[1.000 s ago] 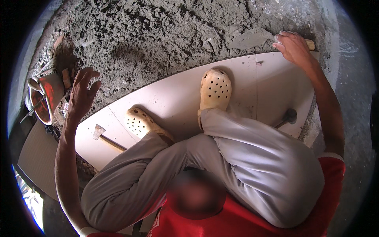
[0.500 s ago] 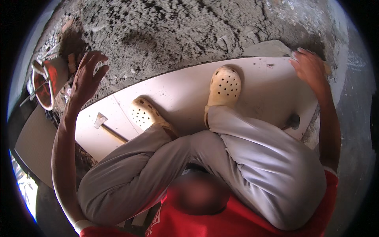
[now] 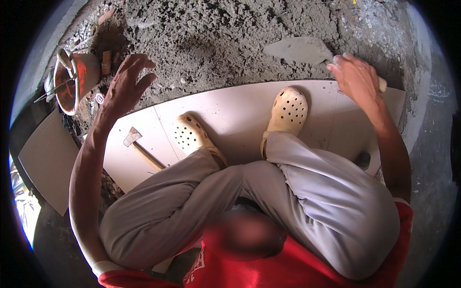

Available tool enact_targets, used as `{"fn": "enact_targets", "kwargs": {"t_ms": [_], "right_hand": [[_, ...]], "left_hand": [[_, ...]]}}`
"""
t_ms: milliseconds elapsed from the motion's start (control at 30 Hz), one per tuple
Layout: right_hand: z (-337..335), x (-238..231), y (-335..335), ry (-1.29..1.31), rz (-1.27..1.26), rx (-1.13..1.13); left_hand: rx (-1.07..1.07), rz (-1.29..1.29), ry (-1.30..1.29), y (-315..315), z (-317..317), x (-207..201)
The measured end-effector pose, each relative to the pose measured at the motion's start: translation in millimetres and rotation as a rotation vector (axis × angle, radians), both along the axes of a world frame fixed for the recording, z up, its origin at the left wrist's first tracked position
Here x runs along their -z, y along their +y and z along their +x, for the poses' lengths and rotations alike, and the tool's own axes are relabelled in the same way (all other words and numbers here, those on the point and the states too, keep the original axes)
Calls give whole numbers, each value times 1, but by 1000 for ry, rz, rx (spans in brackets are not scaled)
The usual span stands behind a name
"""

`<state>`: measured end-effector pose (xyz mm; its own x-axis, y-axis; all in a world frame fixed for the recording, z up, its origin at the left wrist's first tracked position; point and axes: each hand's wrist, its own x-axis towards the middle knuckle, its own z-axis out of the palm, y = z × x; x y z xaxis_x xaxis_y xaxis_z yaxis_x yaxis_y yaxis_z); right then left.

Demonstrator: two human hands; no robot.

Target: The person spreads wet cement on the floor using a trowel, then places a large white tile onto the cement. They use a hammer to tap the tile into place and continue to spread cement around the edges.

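My right hand (image 3: 356, 79) is closed around the wooden handle of a trowel; the handle's end sticks out past the palm. Its grey, mortar-smeared blade (image 3: 300, 50) points left over the rough wet mortar (image 3: 211, 33), close to the far edge of the white tiles (image 3: 230, 108). Whether the blade touches the mortar, I cannot tell. On the left, my left hand (image 3: 126, 84) is empty, fingers apart and slightly curled, held above the mortar's near-left edge.
My feet, in yellow clogs (image 3: 288, 110), rest on the tiles. A hammer (image 3: 133, 138) with a wooden handle lies left of them. An orange-red bucket (image 3: 86, 74) lies tilted at far left, above a loose tile (image 3: 50, 161). A dark object (image 3: 363, 160) is beside my right knee.
The trowel has moved left over the mortar with my right hand, showing more of its blade. My left hand stays raised and open. The whole view has shifted slightly.
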<state>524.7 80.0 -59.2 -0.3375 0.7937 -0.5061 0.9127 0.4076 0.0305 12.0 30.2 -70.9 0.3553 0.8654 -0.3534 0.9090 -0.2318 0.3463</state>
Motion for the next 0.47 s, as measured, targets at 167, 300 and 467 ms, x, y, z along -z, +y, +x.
{"fn": "enact_targets", "kwargs": {"t_ms": [167,300,467], "right_hand": [[20,-3,-20,110,49,-103],[30,20,-19,4,5,-169],[71,22,-5,24,65,103]], "left_hand": [[-93,-91,-28,-7,-6,4],[7,1,-32,0,-4,4],[-2,12,84,1,-6,4]]}}
